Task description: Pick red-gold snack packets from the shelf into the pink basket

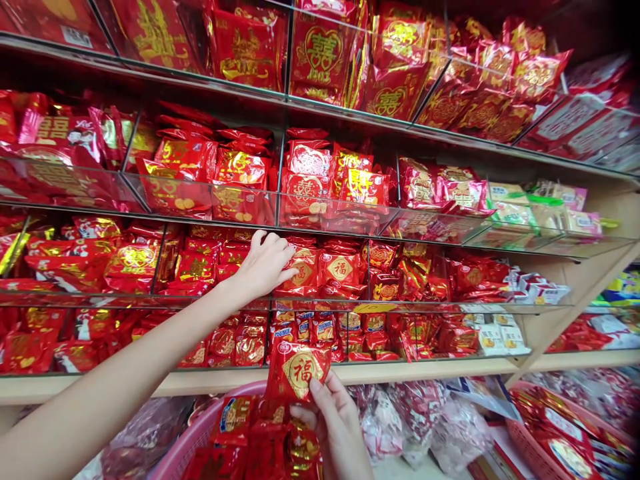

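Up on the shelf [320, 305], the left hand [263, 265] grips red packets [320, 270] with curled fingers while the right hand [337, 427] pinches a red packet [299, 368] over a pink basket [193, 437].

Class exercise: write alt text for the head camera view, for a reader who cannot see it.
A left hand reaches into a shelf compartment of red and gold packets, while the right hand holds a matching red packet above a pink basket of more.

Clear dividers [369, 270] wall each bin at three and nine o'clock; entry is only over the low front lips (packets [340, 267] heaped close beneath the shelf above).
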Action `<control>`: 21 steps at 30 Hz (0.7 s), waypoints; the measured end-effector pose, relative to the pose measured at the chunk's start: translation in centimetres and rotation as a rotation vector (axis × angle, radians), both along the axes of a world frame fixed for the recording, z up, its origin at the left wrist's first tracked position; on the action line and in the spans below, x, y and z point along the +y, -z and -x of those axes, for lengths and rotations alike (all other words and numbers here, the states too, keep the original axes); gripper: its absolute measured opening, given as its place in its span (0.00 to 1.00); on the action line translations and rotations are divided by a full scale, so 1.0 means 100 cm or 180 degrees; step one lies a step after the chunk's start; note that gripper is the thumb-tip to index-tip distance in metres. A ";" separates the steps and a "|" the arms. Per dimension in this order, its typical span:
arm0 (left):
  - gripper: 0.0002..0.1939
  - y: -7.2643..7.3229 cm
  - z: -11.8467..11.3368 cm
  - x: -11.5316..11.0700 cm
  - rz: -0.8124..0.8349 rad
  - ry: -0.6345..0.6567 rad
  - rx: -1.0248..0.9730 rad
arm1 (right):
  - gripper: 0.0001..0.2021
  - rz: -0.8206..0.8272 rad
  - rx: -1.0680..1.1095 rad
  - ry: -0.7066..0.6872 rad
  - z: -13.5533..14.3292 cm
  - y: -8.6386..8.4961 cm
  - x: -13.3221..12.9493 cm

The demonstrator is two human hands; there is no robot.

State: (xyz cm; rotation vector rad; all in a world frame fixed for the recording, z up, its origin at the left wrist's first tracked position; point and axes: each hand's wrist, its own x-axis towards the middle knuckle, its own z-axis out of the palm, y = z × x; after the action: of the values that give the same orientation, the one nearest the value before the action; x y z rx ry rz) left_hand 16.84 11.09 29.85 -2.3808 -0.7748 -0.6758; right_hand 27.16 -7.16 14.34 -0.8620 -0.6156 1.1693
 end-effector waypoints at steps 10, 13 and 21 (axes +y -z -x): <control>0.09 -0.011 0.000 -0.002 0.1047 0.0427 -0.0550 | 0.24 0.0040 0.0134 0.0092 -0.001 0.002 0.002; 0.10 -0.022 0.007 -0.012 0.1446 0.0727 -0.1151 | 0.23 0.0055 0.0091 0.0083 -0.002 0.008 0.004; 0.12 -0.017 0.044 -0.067 0.3526 0.1192 -0.2315 | 0.21 0.0107 0.0272 -0.0097 -0.001 0.016 0.004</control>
State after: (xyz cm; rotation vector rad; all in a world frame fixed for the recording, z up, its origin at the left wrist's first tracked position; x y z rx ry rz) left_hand 12.45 4.34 31.53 -3.3419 -1.2258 -1.6579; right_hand 27.22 -6.73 12.70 -0.8292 -0.5422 1.2405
